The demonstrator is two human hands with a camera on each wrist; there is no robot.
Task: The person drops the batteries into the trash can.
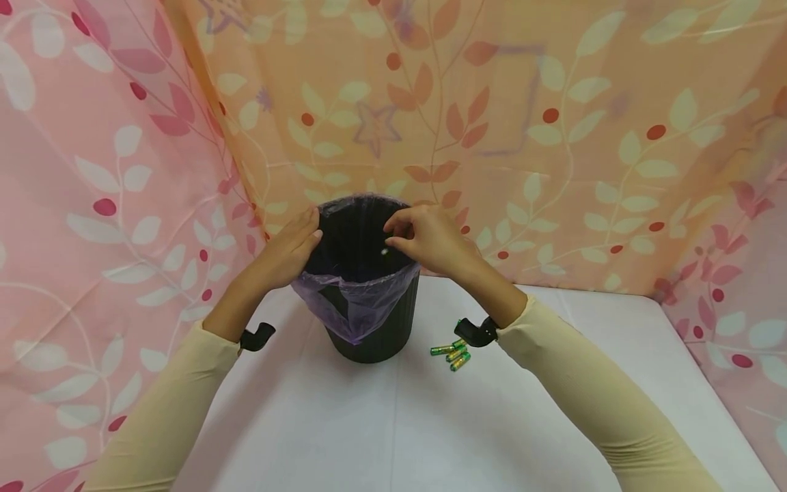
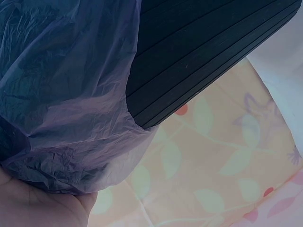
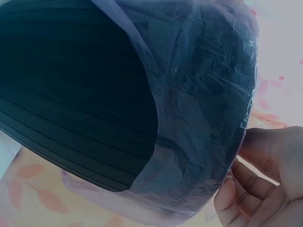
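From the head view, a black bin point(image 1: 384, 338) stands on the table point(image 1: 424, 437) between the hands, its mouth upward, lined with a translucent purple bag point(image 1: 371, 304) whose top is folded outward over the rim, presumably so that it stays put. The left hand point(image 1: 285, 249) rests at the rim on its side, fingers fairly straight and clenching nothing, a placement that probably steadies the bin. The right hand point(image 1: 436, 239) arches over the opposite rim, thumb and forefinger bent but apart, with no grasped object showing; it seems released. A small pale spot point(image 1: 384, 251) shows just below those fingertips, too small to identify. Several green-and-gold batteries point(image 1: 460, 361) lie together on the nearer side of the right hand, below its wrist, likely there to be within that hand's easy reach. The left wrist view shows the palm against the bag's folded edge, its fingertips hidden, so their hold cannot be judged there. In the right wrist view the fingers curve loosely beside the bag's edge, the thumb passing behind it, as the hand reaches over the rim.
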